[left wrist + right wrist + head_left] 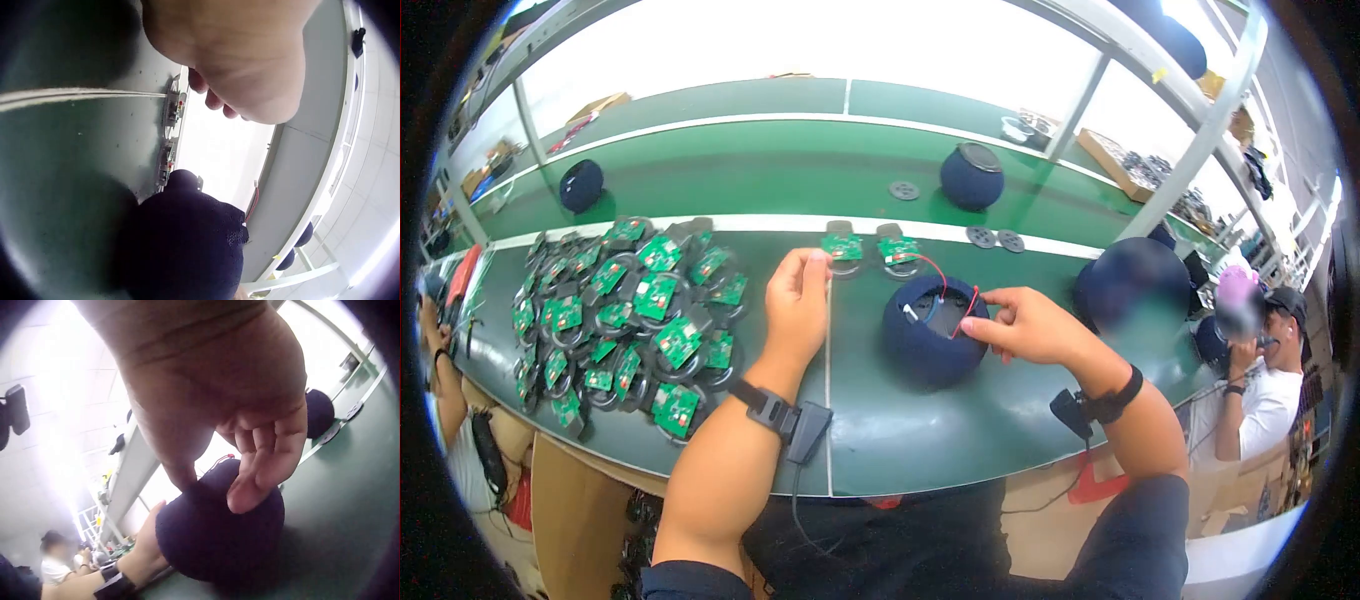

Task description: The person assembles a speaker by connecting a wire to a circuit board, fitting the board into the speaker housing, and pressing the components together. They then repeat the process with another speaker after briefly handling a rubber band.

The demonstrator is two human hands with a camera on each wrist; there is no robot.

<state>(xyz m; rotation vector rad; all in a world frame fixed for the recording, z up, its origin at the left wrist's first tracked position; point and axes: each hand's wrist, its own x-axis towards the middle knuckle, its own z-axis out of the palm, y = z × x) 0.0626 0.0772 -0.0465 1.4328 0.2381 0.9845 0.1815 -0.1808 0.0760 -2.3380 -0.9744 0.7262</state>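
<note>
A dark blue fabric-covered ball (935, 345) sits on the green bench with its opening upward, red and white wires inside. At its right rim my right hand (1035, 325) pinches a red wire (974, 300) between thumb and forefinger. The right wrist view shows curled fingers (250, 481) against the ball (219, 531). A second red wire (935, 265) arches from the opening to a green circuit board (900, 250). My left hand (798, 300) is raised with bent fingers beside another circuit board (842, 247); I cannot tell whether it holds anything.
A large heap of circuit boards on black round bases (615, 310) covers the bench's left. Blue balls stand on the rear strip (581, 186) and at the right (1135, 285). Black perforated discs (980, 237) lie near the white divider. Another person (1270, 380) sits at the right.
</note>
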